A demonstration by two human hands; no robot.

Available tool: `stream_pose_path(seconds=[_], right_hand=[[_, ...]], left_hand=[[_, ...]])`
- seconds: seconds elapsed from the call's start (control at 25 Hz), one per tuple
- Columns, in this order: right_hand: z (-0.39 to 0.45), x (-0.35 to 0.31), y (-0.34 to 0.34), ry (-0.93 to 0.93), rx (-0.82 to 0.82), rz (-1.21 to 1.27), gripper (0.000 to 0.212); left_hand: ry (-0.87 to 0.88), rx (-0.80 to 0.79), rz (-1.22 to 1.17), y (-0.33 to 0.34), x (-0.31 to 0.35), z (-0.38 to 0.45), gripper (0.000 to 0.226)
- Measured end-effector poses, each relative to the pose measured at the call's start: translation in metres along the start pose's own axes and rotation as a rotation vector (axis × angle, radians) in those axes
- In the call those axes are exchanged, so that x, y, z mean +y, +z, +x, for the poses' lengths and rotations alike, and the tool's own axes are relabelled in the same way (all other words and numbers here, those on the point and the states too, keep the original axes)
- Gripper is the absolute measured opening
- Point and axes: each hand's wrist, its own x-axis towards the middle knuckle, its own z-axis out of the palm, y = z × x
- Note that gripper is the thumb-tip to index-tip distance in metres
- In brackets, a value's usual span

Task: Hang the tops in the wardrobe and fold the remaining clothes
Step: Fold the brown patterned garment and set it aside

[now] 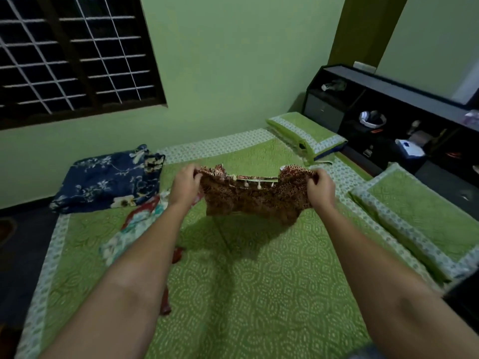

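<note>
Right now a small brown printed top point(255, 200), trimmed with pale tassels along its neckline, hangs stretched between both hands above the green quilted bed point(259, 281). The left hand point(185, 186) pinches one shoulder edge with curled fingers, and the right hand point(320, 189) pinches the opposite shoulder the same way; the cloth sags between them and does not touch the bedspread, where its shadow falls below.

Beneath and just outward of the left forearm lies a rumpled white, teal and red floral garment point(134, 224), unfolded. Farther out beyond the left hand, at the bed's far corner, sits a navy floral garment point(108, 177) that looks roughly folded, though I cannot tell how neatly. A red strip of cloth point(166, 301) shows near the left elbow, partly hidden by the arm. Beyond the right hand are two green pillows point(305, 133) and a dark shelf unit point(388, 117).

No wardrobe or hanger is visible. Judging from this, the task seems early to midway: the held top awaits hanging, and at least one garment needs folding.
</note>
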Motion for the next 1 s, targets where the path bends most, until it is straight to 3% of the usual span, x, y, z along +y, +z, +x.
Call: stream_pose_path(seconds=[0.12, 0.2, 0.36, 0.48, 0.68, 0.8, 1.0], right_hand=[[-0.047, 0.050, -0.003, 0.010, -0.069, -0.011, 0.011], [-0.085, 0.087, -0.004, 0.047, -0.131, -0.032, 0.009], [-0.167, 0.160, -0.003, 0.134, -0.292, -0.172, 0.023], [-0.224, 0.216, 0.001, 0.231, -0.437, -0.279, 0.019], [-0.306, 0.288, 0.012, 0.353, -0.753, -0.511, 0.019], [-0.324, 0.299, 0.014, 0.332, -0.924, -0.627, 0.013], [-0.275, 0.299, 0.034, 0.370, -0.932, -0.667, 0.021]], left_hand=[[0.030, -0.102, 0.090, 0.012, -0.024, -0.072, 0.013], [0.024, -0.252, 0.166, 0.023, -0.042, -0.126, 0.012], [0.011, -0.479, 0.312, 0.057, -0.085, -0.221, 0.028], [-0.074, -0.557, 0.316, 0.088, -0.117, -0.283, 0.039], [-0.148, -0.848, 0.457, 0.127, -0.154, -0.371, 0.025], [-0.101, -0.988, 0.567, 0.138, -0.164, -0.388, 0.027], [-0.202, -0.925, 0.585, 0.154, -0.168, -0.329, 0.023]])
